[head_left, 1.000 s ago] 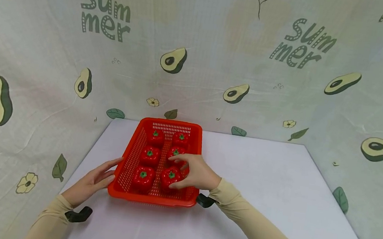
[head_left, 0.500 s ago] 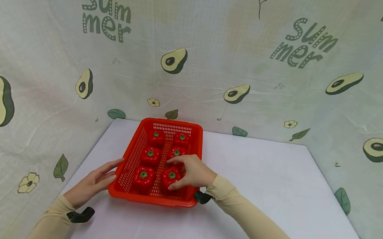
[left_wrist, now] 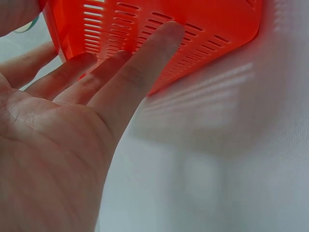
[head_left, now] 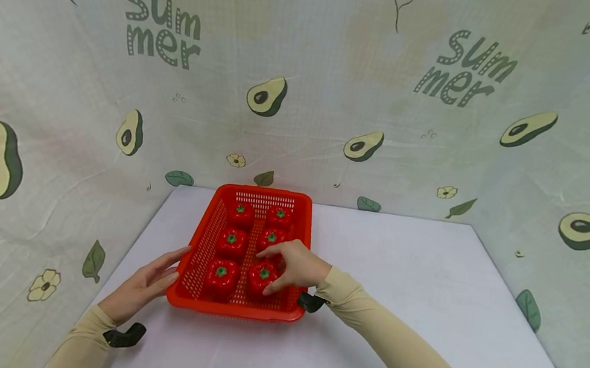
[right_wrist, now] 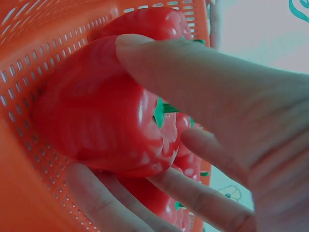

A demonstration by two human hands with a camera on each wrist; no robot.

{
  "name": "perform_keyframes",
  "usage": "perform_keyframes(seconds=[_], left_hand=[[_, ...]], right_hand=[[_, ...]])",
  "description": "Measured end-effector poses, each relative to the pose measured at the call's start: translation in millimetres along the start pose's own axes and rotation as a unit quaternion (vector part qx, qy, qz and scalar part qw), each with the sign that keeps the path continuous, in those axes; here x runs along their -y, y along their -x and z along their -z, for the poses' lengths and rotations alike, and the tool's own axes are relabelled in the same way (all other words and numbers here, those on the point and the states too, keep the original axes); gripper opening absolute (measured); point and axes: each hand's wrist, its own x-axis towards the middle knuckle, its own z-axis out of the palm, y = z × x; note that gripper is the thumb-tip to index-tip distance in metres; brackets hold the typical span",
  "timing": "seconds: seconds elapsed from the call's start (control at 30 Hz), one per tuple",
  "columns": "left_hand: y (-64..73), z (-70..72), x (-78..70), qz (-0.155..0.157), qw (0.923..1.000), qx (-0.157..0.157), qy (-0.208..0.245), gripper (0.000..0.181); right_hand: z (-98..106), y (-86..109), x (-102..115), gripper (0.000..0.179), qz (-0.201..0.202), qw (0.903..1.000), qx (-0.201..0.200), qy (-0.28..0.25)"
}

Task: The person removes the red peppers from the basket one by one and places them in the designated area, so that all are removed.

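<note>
In the head view, a red plastic basket [head_left: 237, 309] holds several glossy red bell peppers with green stems, set in two columns. My right hand [head_left: 299, 264] reaches in over its right side and grips the front right bell pepper [head_left: 261, 275]. In the right wrist view, the thumb [right_wrist: 159, 58] lies along one side of that pepper, and fingers [right_wrist: 99, 195] curve round the other. My left hand [head_left: 142, 282] rests on the basket's left side. Its extended fingers [left_wrist: 140, 72] touch the slotted outer wall in the left wrist view.
The front left pepper [head_left: 221, 277] stands beside the gripped one, and the middle right pepper [head_left: 271, 239] sits just behind it. A white table [head_left: 404, 281] bears the basket. Behind and along the sides hangs a cloth [head_left: 310, 46] printed with avocados.
My right hand has shifted slightly left and closed in around the front right bell pepper. My left hand keeps its place on the basket, and the head view has tilted slightly.
</note>
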Motion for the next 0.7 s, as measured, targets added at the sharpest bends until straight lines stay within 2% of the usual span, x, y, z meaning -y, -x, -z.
perform_keyframes(seconds=[0.53,0.7], left_hand=[[0.9,-0.1,1.4,0.002,0.9999,0.000,0.011,0.057],[1.0,-0.8,0.6,0.009,0.9999,-0.005,-0.001,0.056]], right_hand=[[1.1,-0.7,-0.8,0.055,0.000,1.0000,-0.002,-0.002],[5.7,0.2,1.9,0.056,0.002,1.0000,-0.006,-0.004]])
